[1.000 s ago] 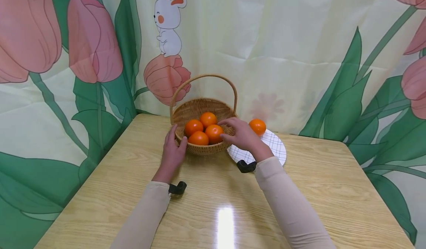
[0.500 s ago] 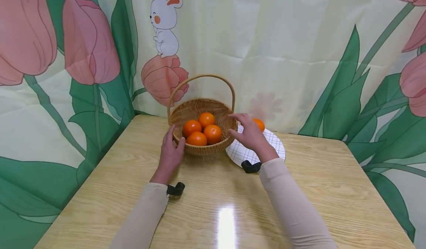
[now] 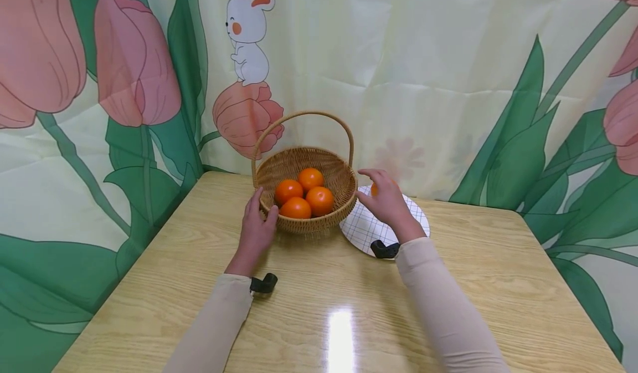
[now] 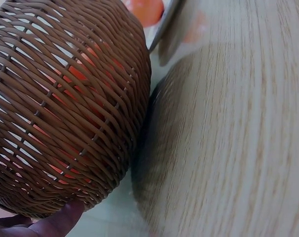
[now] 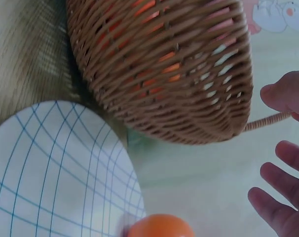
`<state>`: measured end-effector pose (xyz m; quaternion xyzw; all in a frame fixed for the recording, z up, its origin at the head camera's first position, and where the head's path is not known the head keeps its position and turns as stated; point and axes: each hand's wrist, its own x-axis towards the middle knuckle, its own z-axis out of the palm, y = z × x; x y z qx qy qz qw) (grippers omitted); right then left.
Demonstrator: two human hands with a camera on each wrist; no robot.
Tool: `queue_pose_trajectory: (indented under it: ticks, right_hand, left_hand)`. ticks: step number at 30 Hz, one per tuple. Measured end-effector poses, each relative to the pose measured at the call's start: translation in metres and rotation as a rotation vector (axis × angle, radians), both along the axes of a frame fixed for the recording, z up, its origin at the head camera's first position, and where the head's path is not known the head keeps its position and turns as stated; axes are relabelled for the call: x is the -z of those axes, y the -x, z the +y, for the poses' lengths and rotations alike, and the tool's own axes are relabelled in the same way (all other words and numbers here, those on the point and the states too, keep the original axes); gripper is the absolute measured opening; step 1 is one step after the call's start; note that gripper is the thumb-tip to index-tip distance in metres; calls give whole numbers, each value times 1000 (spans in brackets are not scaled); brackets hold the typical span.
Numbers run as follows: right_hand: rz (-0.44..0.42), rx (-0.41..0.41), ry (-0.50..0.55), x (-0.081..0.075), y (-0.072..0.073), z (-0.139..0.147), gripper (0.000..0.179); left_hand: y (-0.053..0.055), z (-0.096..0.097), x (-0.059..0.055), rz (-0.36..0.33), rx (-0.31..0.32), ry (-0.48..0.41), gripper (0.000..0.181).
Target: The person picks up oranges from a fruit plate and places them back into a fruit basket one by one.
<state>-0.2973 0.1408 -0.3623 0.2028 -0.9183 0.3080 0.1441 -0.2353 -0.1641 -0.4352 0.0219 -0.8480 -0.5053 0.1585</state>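
Observation:
A brown wicker basket [image 3: 311,224] with a tall handle stands near the table's back edge and holds several round, glossy orange-coloured fruits [image 3: 319,201]. My left hand [image 3: 256,230] holds the basket's left rim; its thumb shows against the weave in the left wrist view. Just beyond the right rim, my right hand [image 3: 386,198] hangs with fingers spread and nothing between them. Behind it, another orange fruit [image 5: 162,227] sits at the far side of a white plate [image 5: 60,163] with a blue grid. The hand covers much of that fruit in the head view.
A light wooden table [image 3: 309,295] lies under everything, with a bright reflection near the front. Right behind it hangs a curtain [image 3: 438,129] printed with tulips and a rabbit. A black wrist mount [image 3: 385,249] sticks out over the plate.
My right hand has drawn back from the fruits inside the basket, moving right past the rim to in front of the plate's fruit. My left hand has stayed at the basket.

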Motion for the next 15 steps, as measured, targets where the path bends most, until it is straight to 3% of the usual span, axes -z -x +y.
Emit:
queue_pose_trajectory:
  ticks: [15]
  right_hand:
    - [-56, 56, -13, 12, 16, 22, 51]
  left_hand:
    - [1, 0, 1, 10, -5, 6, 64]
